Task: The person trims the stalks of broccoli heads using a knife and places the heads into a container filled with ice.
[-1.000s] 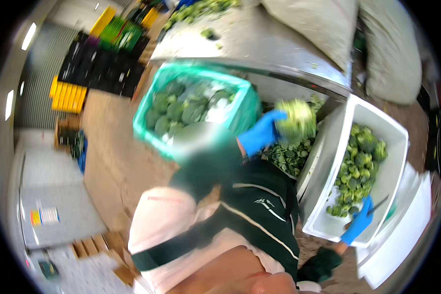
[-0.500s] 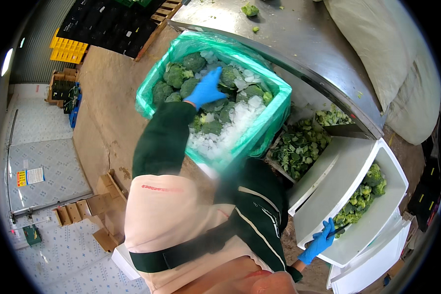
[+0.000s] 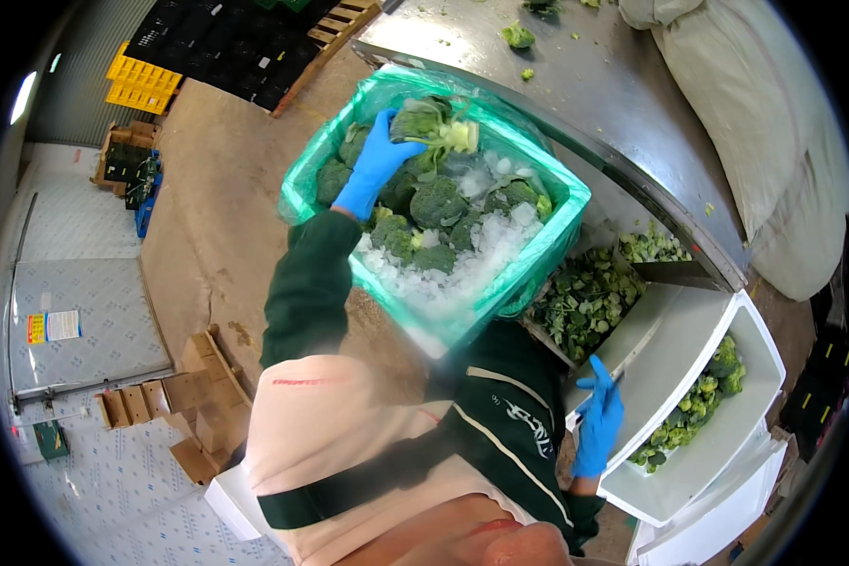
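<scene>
My left hand (image 3: pixel 375 165), in a blue glove, grips a broccoli head (image 3: pixel 426 124) just above a box (image 3: pixel 564 219) lined with green plastic. The stalk's pale cut end points to the right. Beneath it, more broccoli heads (image 3: pixel 438 202) lie among crushed ice (image 3: pixel 481 257). Lower right, my gloved right hand (image 3: pixel 598 423) is closed around a knife (image 3: pixel 630 356), its handle mostly hidden and its blade pointing up and right. That hand is beside a white bin (image 3: pixel 632 426) with cut broccoli florets (image 3: pixel 698 407) inside.
A metal table (image 3: pixel 575 104) with broccoli scraps runs along the upper right, near large pale sacks (image 3: pixel 764 141). Under its edge sits a container of leafy trimmings (image 3: pixel 590 292). Black crates (image 3: pixel 226 47), yellow crates (image 3: pixel 143 83) and cardboard boxes (image 3: pixel 203 401) stand left.
My left hand has taken hold of a broccoli head and lifted it off the ice. My right hand has moved up and left with the knife, away from the florets.
</scene>
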The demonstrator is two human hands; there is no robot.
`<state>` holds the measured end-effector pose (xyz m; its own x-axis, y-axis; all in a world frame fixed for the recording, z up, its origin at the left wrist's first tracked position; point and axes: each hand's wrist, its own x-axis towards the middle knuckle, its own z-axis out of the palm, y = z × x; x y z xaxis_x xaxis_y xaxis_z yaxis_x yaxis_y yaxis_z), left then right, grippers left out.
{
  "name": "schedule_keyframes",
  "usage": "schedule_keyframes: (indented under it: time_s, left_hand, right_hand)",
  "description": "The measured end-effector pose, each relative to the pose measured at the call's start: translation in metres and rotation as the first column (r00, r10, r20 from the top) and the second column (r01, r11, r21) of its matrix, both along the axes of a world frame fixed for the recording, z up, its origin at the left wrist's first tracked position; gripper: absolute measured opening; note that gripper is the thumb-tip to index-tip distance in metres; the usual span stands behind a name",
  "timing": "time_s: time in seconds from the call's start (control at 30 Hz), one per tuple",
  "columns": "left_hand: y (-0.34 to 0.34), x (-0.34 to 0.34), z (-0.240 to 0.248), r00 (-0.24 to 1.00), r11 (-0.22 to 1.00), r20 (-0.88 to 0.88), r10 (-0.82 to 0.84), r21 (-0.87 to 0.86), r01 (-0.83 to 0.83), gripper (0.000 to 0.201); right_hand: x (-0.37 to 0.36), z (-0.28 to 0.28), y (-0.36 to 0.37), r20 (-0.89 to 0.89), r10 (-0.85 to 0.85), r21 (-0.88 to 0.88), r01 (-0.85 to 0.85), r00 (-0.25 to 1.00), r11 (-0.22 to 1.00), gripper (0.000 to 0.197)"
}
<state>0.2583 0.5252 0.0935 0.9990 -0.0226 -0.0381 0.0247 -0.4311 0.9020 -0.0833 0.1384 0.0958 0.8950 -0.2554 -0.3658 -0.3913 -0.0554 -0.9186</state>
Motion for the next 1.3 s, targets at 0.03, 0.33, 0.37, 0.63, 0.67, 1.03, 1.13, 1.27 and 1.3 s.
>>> schedule_keyframes:
  time_s: [0.03, 0.33, 0.37, 0.63, 0.67, 1.03, 1.13, 1.27, 1.3]
  left_hand:
    - [-0.017, -0.017, 0.018, 0.999, 0.982, -0.049, -0.006, -0.191, -0.003, 0.066]
    - [-0.178, -0.173, -0.003, 0.802, 0.6, -0.512, -0.308, -0.758, -0.254, 0.048]
    - [-0.19, -0.183, -0.011, 0.749, 0.544, -0.554, -0.362, -0.778, -0.313, 0.05]
    - [-0.229, -0.207, -0.006, 0.664, 0.655, -0.535, -0.522, -0.75, -0.089, 0.077]
    - [-0.233, -0.205, -0.001, 0.683, 0.659, -0.483, -0.548, -0.752, -0.004, 0.079]
    - [-0.257, -0.185, 0.025, 0.157, 0.512, -0.487, -0.859, -0.826, 0.237, 0.104]
    - [-0.281, -0.203, -0.003, 0.465, 0.43, -0.23, -0.855, -0.816, 0.387, 0.097]
    - [-0.314, -0.21, -0.022, 0.54, 0.448, -0.068, -0.839, -0.649, 0.614, 0.107]
    - [-0.323, -0.213, -0.026, 0.518, 0.426, -0.039, -0.854, -0.623, 0.656, 0.108]
  right_hand:
    - [0.011, -0.013, 0.001, -0.021, 0.075, -0.043, -0.076, 0.997, 0.996, 0.034]
    - [0.096, 0.02, 0.008, 0.021, 0.46, -0.88, -0.202, 0.888, 0.431, 0.074]
    - [0.091, 0.019, 0.002, -0.032, 0.44, -0.898, -0.219, 0.897, 0.381, 0.076]
    - [0.019, -0.118, -0.09, -0.103, 0.049, -0.775, -0.111, 0.993, 0.622, 0.051]
    - [0.003, -0.156, -0.111, -0.224, -0.028, -0.795, -0.166, 0.974, 0.583, 0.046]
    - [0.022, -0.009, -0.072, 0.26, 0.081, -0.236, -0.018, 0.962, 0.972, 0.052]
    - [-0.011, 0.011, -0.089, 0.064, 0.12, -0.68, -0.044, 0.991, 0.732, 0.046]
    - [-0.061, 0.019, -0.103, -0.091, 0.164, -0.891, -0.154, 0.982, 0.427, 0.04]
    - [-0.066, 0.018, -0.105, -0.1, 0.152, -0.908, -0.153, 0.983, 0.39, 0.039]
